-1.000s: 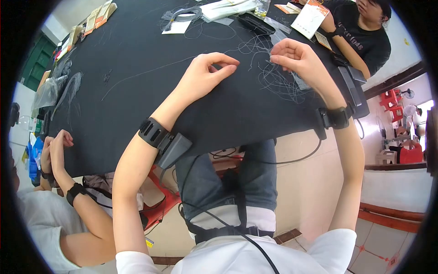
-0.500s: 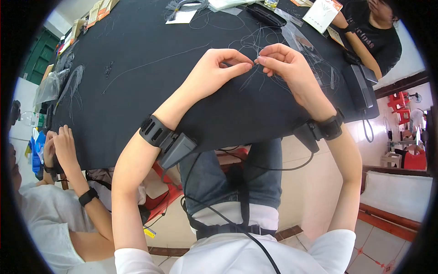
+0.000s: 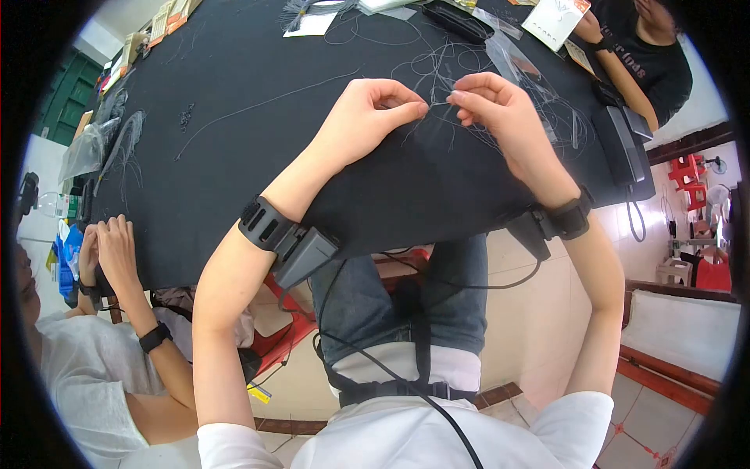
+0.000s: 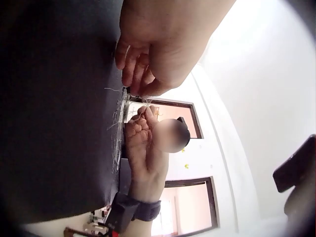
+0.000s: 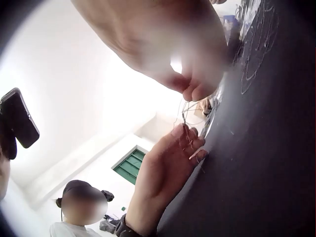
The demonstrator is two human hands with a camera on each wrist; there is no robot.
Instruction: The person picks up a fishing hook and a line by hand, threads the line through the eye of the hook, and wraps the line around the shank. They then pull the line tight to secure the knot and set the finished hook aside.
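Thin clear-grey line [image 3: 449, 74] lies in loose loops on the black table, beyond and between the two hands. My left hand [image 3: 367, 121] pinches a strand between thumb and forefinger; in the right wrist view strands run from the left hand [image 5: 170, 165] up to the fingertips of the right hand [image 5: 173, 54]. My right hand [image 3: 500, 117] pinches the line too, a short gap to the right of the left one. In the left wrist view both hands meet near the strands [image 4: 118, 118] at the table's edge. What exactly is tied or joined there is too small to tell.
A long single strand [image 3: 258, 102] curves across the table [image 3: 211, 203]. At the far side are a black case [image 3: 457, 22], a white card [image 3: 312, 23] and plastic bags [image 3: 516, 66]. A black device [image 3: 621, 141] stands at the right edge. People sit at the left and far right.
My right hand has moved left and closer to my left hand, which has shifted slightly right. The hands have drawn slightly apart since half a second ago, and the head view has shifted.
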